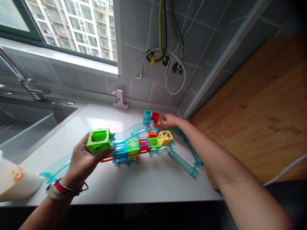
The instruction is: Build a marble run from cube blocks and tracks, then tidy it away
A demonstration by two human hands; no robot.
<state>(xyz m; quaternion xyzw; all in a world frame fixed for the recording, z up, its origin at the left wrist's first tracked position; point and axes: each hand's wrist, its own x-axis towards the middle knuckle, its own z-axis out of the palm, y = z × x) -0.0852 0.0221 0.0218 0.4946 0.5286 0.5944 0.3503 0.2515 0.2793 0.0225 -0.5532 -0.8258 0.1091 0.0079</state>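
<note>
My left hand (84,158) is closed round a green toy cube (99,140) with round openings, at the left end of a marble run (132,147). The run joins green, red and blue hollow cubes with clear blue slides, and a yellow cube (165,137) sits at its right end. Behind it, my right hand (170,120) reaches to the back of the counter, its fingers on a small orange-yellow cube (164,121) that they partly hide. Close by stand a blue cube (147,117) and a red cube (155,117).
A clear blue tube (182,163) slopes down to the counter (153,188). At left are a curved blue slide (57,164), a white container (16,179) and the sink (26,127). A purple figure (120,99) stands by the wall; a wooden board (254,108) rises at right.
</note>
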